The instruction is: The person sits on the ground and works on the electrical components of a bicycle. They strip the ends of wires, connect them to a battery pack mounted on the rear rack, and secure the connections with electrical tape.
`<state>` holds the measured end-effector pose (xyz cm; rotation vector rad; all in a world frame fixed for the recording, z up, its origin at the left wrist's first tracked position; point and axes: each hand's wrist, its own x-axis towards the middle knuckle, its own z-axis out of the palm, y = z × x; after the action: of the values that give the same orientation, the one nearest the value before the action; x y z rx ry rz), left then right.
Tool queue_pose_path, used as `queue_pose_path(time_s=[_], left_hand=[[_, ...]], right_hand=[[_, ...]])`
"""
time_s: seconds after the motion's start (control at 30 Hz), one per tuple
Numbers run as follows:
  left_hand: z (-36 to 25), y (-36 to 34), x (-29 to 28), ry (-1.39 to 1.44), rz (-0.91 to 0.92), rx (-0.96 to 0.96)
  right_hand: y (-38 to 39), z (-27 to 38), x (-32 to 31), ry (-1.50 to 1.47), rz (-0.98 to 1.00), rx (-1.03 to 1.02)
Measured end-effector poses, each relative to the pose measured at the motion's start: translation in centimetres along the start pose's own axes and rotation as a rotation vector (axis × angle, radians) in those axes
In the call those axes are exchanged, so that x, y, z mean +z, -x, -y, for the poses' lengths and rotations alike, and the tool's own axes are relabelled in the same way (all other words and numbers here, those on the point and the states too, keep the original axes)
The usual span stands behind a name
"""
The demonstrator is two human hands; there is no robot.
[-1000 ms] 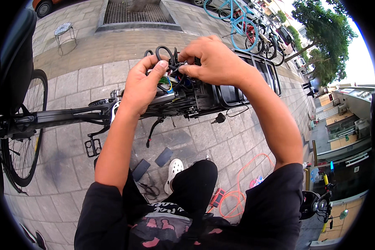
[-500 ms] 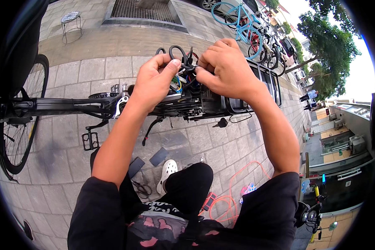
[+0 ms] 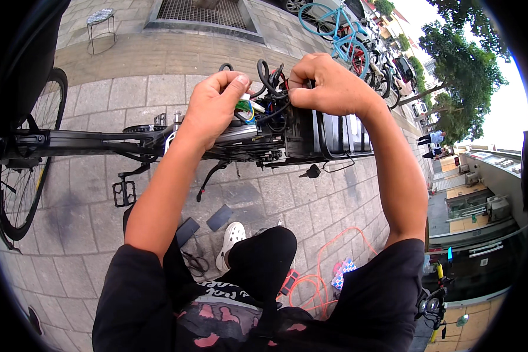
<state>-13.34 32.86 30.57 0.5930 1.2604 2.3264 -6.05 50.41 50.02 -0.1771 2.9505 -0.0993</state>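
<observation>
A black electric bicycle (image 3: 82,142) lies across my view, its opened middle full of cables and coloured wires (image 3: 252,115). My left hand (image 3: 214,108) is closed at the left of the bundle, thumb and forefinger together by a small white piece; what they grip is unclear. My right hand (image 3: 325,88) is closed on a black cable (image 3: 276,94) right of the standing loops, its fingertips partly hidden. Behind it is the black rear rack (image 3: 334,141). A key (image 3: 311,172) hangs below the frame.
Dark flat pieces (image 3: 220,217), an orange hose (image 3: 314,296) and a patterned item (image 3: 343,273) lie near my white clog (image 3: 232,237). A stool (image 3: 101,17), tree grate (image 3: 199,14) and parked bicycles (image 3: 349,47) stand beyond. People (image 3: 433,138) are distant at right, near shopfronts.
My hands have moved apart, the left one leftward and the right one rightward. More of the black cable loops now shows between them.
</observation>
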Motion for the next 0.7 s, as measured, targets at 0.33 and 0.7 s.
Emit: queue_pose_path(time_s=[0.33,0.7], left_hand=[[-1.9,1.4,0.8,-0.200,0.031,0.035],[-2.0,2.9,2.6,-1.093,-0.149,0.329]], right_hand=[[-0.4,-0.8,1.9,-0.068,-0.271,-0.084],[0.1,-0.7,0.9,-0.049,-0.199,0.020]])
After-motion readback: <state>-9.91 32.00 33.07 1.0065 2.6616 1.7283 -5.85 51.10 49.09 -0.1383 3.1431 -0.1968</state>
